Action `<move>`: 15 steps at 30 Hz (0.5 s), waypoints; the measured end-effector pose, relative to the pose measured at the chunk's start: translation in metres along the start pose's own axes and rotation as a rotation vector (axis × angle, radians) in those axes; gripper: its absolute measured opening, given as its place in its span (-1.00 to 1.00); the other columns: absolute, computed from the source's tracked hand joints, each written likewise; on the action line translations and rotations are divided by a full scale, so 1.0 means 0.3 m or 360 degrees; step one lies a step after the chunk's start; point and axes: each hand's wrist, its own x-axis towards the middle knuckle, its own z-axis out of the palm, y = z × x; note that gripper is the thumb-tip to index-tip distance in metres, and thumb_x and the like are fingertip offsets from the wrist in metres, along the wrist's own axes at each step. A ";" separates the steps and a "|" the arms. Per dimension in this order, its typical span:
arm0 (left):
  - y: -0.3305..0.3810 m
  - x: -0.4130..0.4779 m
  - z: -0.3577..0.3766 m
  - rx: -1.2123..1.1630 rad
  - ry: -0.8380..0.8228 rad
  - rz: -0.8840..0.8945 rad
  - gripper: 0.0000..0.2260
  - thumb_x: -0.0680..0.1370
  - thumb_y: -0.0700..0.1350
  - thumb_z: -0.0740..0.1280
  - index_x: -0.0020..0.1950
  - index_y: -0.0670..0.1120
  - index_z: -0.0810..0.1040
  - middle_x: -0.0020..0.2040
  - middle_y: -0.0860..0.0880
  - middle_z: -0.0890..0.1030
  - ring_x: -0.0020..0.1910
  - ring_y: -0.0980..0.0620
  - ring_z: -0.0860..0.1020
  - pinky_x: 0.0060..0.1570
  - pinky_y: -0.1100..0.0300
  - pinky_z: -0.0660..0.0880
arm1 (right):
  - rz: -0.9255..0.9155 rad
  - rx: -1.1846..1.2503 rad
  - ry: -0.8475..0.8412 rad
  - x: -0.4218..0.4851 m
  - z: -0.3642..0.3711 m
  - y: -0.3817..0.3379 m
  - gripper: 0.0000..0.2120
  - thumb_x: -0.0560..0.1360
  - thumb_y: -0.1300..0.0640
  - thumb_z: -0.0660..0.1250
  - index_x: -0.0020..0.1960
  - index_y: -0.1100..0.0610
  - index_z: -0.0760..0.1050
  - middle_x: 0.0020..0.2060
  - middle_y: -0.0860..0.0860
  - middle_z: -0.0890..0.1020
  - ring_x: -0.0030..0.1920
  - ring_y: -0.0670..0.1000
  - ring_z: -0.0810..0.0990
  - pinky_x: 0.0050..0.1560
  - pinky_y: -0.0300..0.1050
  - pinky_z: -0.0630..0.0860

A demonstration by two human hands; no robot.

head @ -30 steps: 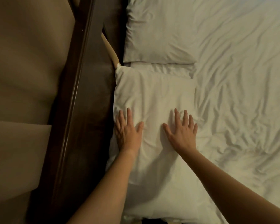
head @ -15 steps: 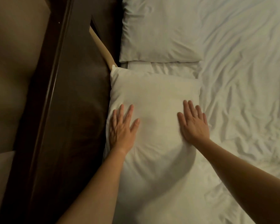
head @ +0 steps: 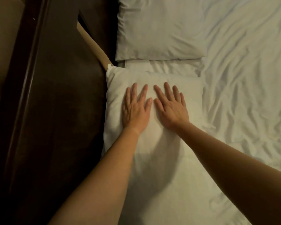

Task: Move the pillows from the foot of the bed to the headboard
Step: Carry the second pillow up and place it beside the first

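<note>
A white pillow (head: 152, 156) lies flat on the bed against the dark wooden headboard (head: 58, 111). My left hand (head: 135, 109) and my right hand (head: 170, 108) rest palm-down on its upper half, side by side, fingers spread, thumbs almost touching. Neither hand grips anything. A second white pillow (head: 157, 28) lies flat farther along the headboard, a narrow strip of sheet between the two pillows.
The wrinkled white bed sheet (head: 246, 88) spreads to the right of both pillows. A beige wall (head: 2, 46) runs beyond the headboard on the left. A tan strip (head: 94, 47) shows in the gap between headboard and mattress.
Both hands have slid inward and up on the near pillow, from its left and right sides to its middle, ending side by side.
</note>
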 end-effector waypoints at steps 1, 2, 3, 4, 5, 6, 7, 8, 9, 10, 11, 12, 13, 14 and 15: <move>-0.033 -0.006 0.011 0.0042 0.0013 -0.0011 -0.45 0.73 0.28 -0.03 0.74 0.27 0.02 0.77 0.05 -0.03 0.74 -0.03 -0.08 0.67 -0.03 -0.08 | -0.0013 -0.0034 -0.0004 -0.005 0.001 0.027 -0.46 0.74 -0.30 -0.20 0.70 -0.34 -0.20 0.73 -0.13 -0.19 0.72 0.05 -0.25 0.69 0.13 -0.22; -0.065 -0.013 0.018 0.0073 0.0032 -0.0013 -0.45 0.73 0.29 -0.04 0.73 0.28 0.02 0.77 0.06 -0.02 0.74 -0.02 -0.07 0.67 -0.01 -0.10 | -0.0011 -0.0065 -0.0009 -0.011 -0.002 0.056 -0.46 0.74 -0.31 -0.20 0.70 -0.35 -0.21 0.73 -0.14 -0.18 0.72 0.04 -0.24 0.69 0.13 -0.22; -0.091 -0.018 0.024 0.0089 0.0048 -0.0020 -0.45 0.73 0.30 -0.04 0.73 0.29 0.02 0.77 0.06 -0.02 0.73 -0.02 -0.07 0.66 0.00 -0.12 | 0.0021 -0.0080 -0.0013 -0.019 -0.004 0.088 -0.46 0.74 -0.31 -0.20 0.69 -0.36 -0.21 0.73 -0.14 -0.17 0.72 0.03 -0.23 0.69 0.14 -0.21; -0.110 -0.022 0.030 0.0092 0.0059 -0.0032 -0.45 0.73 0.31 -0.03 0.73 0.30 0.03 0.77 0.06 -0.02 0.73 -0.01 -0.06 0.66 0.00 -0.13 | 0.0079 -0.0079 -0.0010 -0.028 -0.006 0.122 -0.46 0.74 -0.32 -0.20 0.69 -0.38 -0.21 0.73 -0.15 -0.16 0.72 0.04 -0.21 0.69 0.16 -0.19; -0.122 -0.025 0.034 0.0088 0.0066 -0.0044 -0.45 0.72 0.31 -0.03 0.73 0.30 0.04 0.77 0.06 -0.01 0.73 -0.01 -0.06 0.66 0.00 -0.13 | 0.0147 -0.0066 -0.0004 -0.039 -0.008 0.154 -0.46 0.74 -0.32 -0.19 0.69 -0.38 -0.20 0.73 -0.15 -0.14 0.73 0.04 -0.18 0.69 0.18 -0.17; -0.131 -0.028 0.038 0.0077 0.0075 -0.0047 -0.45 0.73 0.30 -0.02 0.73 0.29 0.05 0.77 0.05 0.00 0.73 -0.02 -0.05 0.67 -0.01 -0.12 | 0.0209 -0.0047 -0.0004 -0.051 -0.009 0.181 -0.47 0.74 -0.32 -0.18 0.69 -0.39 -0.18 0.73 -0.15 -0.12 0.73 0.05 -0.16 0.69 0.20 -0.14; -0.139 -0.033 0.042 0.0052 0.0092 -0.0034 -0.45 0.73 0.29 0.00 0.73 0.27 0.08 0.76 0.03 0.02 0.73 -0.04 -0.02 0.68 -0.01 -0.08 | 0.0252 -0.0030 -0.0008 -0.063 -0.010 0.203 -0.47 0.74 -0.31 -0.17 0.69 -0.39 -0.17 0.74 -0.15 -0.10 0.73 0.05 -0.14 0.69 0.21 -0.11; -0.149 -0.039 0.042 0.0012 0.0111 -0.0011 -0.46 0.73 0.28 0.02 0.73 0.24 0.13 0.76 0.01 0.05 0.73 -0.06 0.01 0.68 -0.02 -0.04 | 0.0282 -0.0017 -0.0016 -0.072 -0.012 0.218 -0.47 0.74 -0.31 -0.17 0.68 -0.40 -0.16 0.74 -0.15 -0.09 0.73 0.06 -0.11 0.68 0.23 -0.07; -0.161 -0.047 0.040 -0.0026 0.0123 0.0005 -0.46 0.73 0.26 0.04 0.72 0.22 0.17 0.76 -0.01 0.09 0.72 -0.07 0.04 0.68 -0.02 0.01 | 0.0312 -0.0005 -0.0020 -0.080 -0.017 0.227 -0.48 0.74 -0.30 -0.16 0.68 -0.40 -0.15 0.74 -0.14 -0.07 0.73 0.09 -0.09 0.68 0.24 -0.03; -0.175 -0.060 0.030 -0.0053 0.0124 0.0001 -0.47 0.73 0.26 0.06 0.72 0.21 0.19 0.75 -0.02 0.10 0.72 -0.08 0.06 0.68 -0.02 0.03 | 0.0354 0.0010 -0.0024 -0.085 -0.023 0.231 -0.48 0.74 -0.29 -0.16 0.69 -0.40 -0.13 0.74 -0.12 -0.05 0.73 0.13 -0.07 0.68 0.24 0.00; -0.190 -0.079 0.019 -0.0074 0.0107 -0.0033 -0.47 0.73 0.25 0.06 0.72 0.21 0.20 0.75 -0.03 0.11 0.72 -0.09 0.06 0.68 -0.02 0.04 | 0.0415 0.0034 -0.0021 -0.092 -0.030 0.229 -0.48 0.74 -0.27 -0.14 0.69 -0.38 -0.11 0.74 -0.09 -0.04 0.72 0.17 -0.06 0.68 0.25 0.02; -0.201 -0.103 0.003 -0.0100 0.0077 -0.0087 -0.46 0.73 0.25 0.06 0.72 0.20 0.21 0.75 -0.05 0.10 0.72 -0.11 0.06 0.68 -0.02 0.03 | 0.0483 0.0066 -0.0004 -0.102 -0.038 0.222 -0.46 0.74 -0.25 -0.13 0.71 -0.35 -0.10 0.75 -0.05 -0.03 0.72 0.21 -0.05 0.68 0.25 0.02; -0.207 -0.130 -0.016 -0.0134 0.0048 -0.0150 -0.45 0.72 0.25 0.06 0.72 0.18 0.21 0.75 -0.07 0.09 0.72 -0.14 0.05 0.68 -0.03 0.03 | 0.0539 0.0089 0.0026 -0.118 -0.048 0.208 -0.45 0.74 -0.24 -0.11 0.72 -0.30 -0.09 0.75 -0.01 -0.03 0.72 0.23 -0.05 0.68 0.25 0.01; -0.208 -0.159 -0.037 -0.0163 0.0030 -0.0208 -0.44 0.72 0.25 0.07 0.72 0.16 0.22 0.75 -0.09 0.09 0.72 -0.16 0.05 0.68 -0.06 0.04 | 0.0570 0.0089 0.0057 -0.141 -0.055 0.186 -0.43 0.74 -0.24 -0.10 0.73 -0.25 -0.09 0.75 0.02 -0.03 0.72 0.24 -0.05 0.68 0.26 0.00; -0.203 -0.192 -0.058 -0.0170 0.0029 -0.0240 -0.43 0.71 0.24 0.07 0.72 0.15 0.22 0.75 -0.10 0.09 0.71 -0.18 0.06 0.67 -0.10 0.06 | 0.0573 0.0073 0.0081 -0.173 -0.059 0.156 -0.41 0.74 -0.25 -0.09 0.74 -0.23 -0.09 0.75 0.03 -0.04 0.72 0.24 -0.05 0.68 0.25 -0.01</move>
